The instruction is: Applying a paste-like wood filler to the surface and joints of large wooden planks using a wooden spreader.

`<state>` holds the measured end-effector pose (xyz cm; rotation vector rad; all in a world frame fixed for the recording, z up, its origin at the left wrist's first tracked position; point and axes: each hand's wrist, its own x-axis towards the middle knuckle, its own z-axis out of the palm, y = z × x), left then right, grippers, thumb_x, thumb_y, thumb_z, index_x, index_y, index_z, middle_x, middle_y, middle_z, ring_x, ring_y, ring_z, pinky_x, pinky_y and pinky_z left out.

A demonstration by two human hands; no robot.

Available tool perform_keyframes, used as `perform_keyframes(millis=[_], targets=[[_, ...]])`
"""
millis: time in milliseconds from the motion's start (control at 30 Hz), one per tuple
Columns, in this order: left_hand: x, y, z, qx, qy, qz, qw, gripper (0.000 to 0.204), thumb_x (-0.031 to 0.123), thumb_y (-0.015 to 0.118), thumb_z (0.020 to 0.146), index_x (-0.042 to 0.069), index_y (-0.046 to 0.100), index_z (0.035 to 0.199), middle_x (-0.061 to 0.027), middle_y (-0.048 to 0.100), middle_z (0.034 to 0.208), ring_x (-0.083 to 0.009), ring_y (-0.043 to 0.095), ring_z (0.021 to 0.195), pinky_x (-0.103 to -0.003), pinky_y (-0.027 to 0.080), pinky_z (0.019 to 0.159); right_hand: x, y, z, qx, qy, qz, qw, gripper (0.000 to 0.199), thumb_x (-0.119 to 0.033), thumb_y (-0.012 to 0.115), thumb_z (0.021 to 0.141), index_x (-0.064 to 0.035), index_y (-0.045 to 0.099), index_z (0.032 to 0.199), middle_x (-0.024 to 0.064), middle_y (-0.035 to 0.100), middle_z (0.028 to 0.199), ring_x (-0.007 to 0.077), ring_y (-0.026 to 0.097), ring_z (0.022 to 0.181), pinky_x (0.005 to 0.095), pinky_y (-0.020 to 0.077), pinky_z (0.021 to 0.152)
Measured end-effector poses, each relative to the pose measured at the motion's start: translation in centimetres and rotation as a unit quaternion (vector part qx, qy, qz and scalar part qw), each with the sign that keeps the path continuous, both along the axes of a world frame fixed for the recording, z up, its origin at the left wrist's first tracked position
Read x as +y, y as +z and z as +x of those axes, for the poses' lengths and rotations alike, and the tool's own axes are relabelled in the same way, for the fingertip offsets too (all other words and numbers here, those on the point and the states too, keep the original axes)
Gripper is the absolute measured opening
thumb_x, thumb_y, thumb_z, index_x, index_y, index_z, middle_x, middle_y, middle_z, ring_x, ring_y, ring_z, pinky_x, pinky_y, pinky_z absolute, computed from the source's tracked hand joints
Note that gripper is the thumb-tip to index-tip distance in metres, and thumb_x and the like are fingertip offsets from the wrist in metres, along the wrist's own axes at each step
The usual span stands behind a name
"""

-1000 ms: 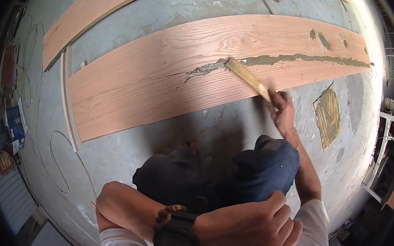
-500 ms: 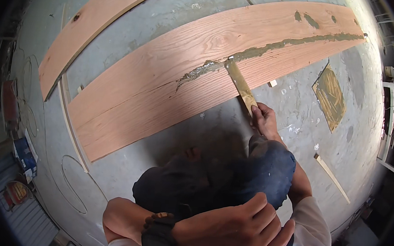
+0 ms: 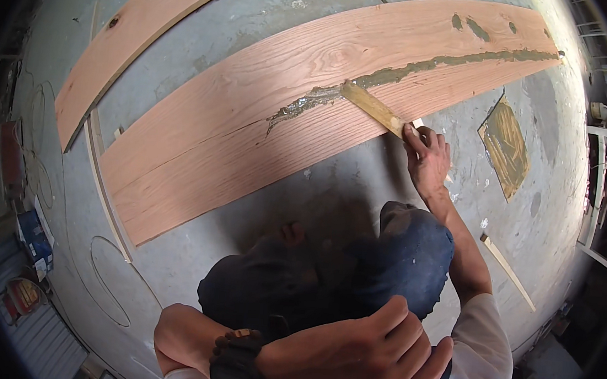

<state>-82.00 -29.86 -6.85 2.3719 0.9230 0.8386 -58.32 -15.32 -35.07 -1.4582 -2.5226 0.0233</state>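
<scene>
My right hand [image 3: 429, 156] is closed on the near end of a flat wooden strip [image 3: 375, 109], thumb on top. The strip's far end rests on a band of wet grey-green filler [image 3: 314, 103] spread along a crack in a long pale-red wooden board [image 3: 199, 153]. The filler runs from mid-board to the right end, with smaller patches near the far right edge. My left hand [image 3: 369, 351] is held across my lap, fingers curled and nothing visible in them; its palm is hidden. A dark watch and a beaded bracelet are on that wrist.
A second board [image 3: 130, 33] lies farther off at the left. A filler-smeared panel [image 3: 506, 148] sits on the concrete floor at right, near a thin wooden stick [image 3: 509, 273]. Under the left board ends runs a long batten [image 3: 107, 188]. A thin cord [image 3: 106, 295] loops at lower left.
My right hand has moved up and to the right, swinging the strip to a flatter slant. Its tip has shifted slightly left along the filler. My left hand has hardly moved.
</scene>
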Motion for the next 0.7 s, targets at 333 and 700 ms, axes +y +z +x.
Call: perform_keyframes(millis=[333, 700], targets=[[1.2, 0.2, -0.2, 0.026, -0.136, -0.103, 0.985, 0.022, 0.022, 0.068, 0.091, 0.004, 0.069, 0.101, -0.0003, 0.059, 0.070, -0.0144, 0.052, 0.067, -0.030, 0.041, 0.068, -1.9, -4.2, -0.7, 0.088, -0.054, -0.016, 0.995, 0.045, -0.015, 0.079, 0.083, -0.0240, 0.072, 0.127, 0.0068, 0.066, 0.108, 0.0269, 0.060, 0.094, 0.0382, 0.0485, 0.082], [0.3, -0.7, 0.3, 0.034, -0.165, -0.132, 0.977, 0.023, 0.019, 0.066, 0.092, 0.005, 0.071, 0.110, -0.0041, 0.064, 0.076, -0.0159, 0.056, 0.071, -0.033, 0.046, 0.074, -5.3, -4.2, -1.6, 0.182, -0.075, -0.173, 0.965, 0.041, -0.019, 0.078, 0.085, -0.0208, 0.073, 0.125, 0.0072, 0.067, 0.107, 0.0285, 0.063, 0.096, 0.0388, 0.0527, 0.082]])
